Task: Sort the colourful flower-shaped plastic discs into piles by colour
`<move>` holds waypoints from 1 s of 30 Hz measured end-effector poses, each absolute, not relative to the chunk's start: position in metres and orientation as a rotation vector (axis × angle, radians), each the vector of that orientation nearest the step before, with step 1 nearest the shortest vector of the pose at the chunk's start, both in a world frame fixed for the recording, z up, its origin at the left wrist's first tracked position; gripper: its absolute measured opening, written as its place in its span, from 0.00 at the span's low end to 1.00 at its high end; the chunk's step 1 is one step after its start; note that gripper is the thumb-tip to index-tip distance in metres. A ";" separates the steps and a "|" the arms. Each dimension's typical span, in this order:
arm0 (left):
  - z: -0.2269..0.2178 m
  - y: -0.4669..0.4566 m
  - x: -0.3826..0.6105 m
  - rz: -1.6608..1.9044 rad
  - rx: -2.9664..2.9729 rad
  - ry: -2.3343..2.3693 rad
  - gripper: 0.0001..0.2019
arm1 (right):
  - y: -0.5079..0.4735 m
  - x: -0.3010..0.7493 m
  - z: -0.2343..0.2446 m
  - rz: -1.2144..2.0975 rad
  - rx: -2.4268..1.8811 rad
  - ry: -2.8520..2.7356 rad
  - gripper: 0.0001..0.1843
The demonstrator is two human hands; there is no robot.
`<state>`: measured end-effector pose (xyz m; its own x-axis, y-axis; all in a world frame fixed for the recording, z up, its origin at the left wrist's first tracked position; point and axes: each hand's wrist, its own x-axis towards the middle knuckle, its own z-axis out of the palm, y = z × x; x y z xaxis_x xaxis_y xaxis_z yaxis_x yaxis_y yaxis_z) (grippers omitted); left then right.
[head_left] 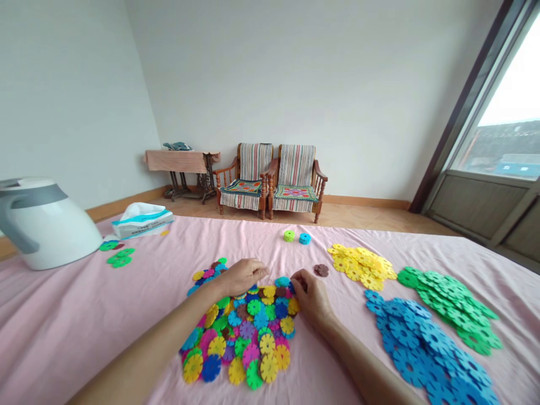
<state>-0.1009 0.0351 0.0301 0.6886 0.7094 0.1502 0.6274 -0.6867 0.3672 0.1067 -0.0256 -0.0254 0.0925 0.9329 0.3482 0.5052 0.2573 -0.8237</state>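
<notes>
A heap of mixed-colour plastic snowflake discs (247,329) lies in front of me on the pink cloth. My left hand (246,275) is over the far side of this heap, its fingers loosely bent and apart, with no disc visible in them. At the heap's far right edge, my right hand (311,295) has its fingertips pinched together at a dark blue disc (292,287). Just beyond that hand is a small group of brown discs (321,270). Farther back stand a short light-green stack (289,236) and a blue stack (305,239).
Piles of yellow discs (360,265), green discs (449,304) and blue discs (426,349) spread on the right. A white kettle (63,225), a tissue box (143,221) and a few green discs (120,258) are at the left. Two wooden armchairs (295,174) stand beyond the cloth.
</notes>
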 end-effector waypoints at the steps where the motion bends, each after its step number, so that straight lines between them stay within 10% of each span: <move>1: 0.031 0.041 -0.108 0.439 2.608 1.132 0.22 | -0.026 0.107 -0.025 0.549 -1.385 -1.552 0.10; 9: 0.019 0.063 -0.164 0.305 2.491 1.869 0.18 | -0.026 0.106 -0.025 0.560 -1.386 -1.545 0.10; 21: 0.027 0.019 -0.108 0.323 2.742 1.104 0.21 | -0.023 0.108 -0.030 0.551 -1.369 -1.533 0.10; 30: 0.019 0.033 -0.169 1.025 2.224 1.637 0.19 | -0.024 0.110 -0.026 0.586 -1.404 -1.357 0.09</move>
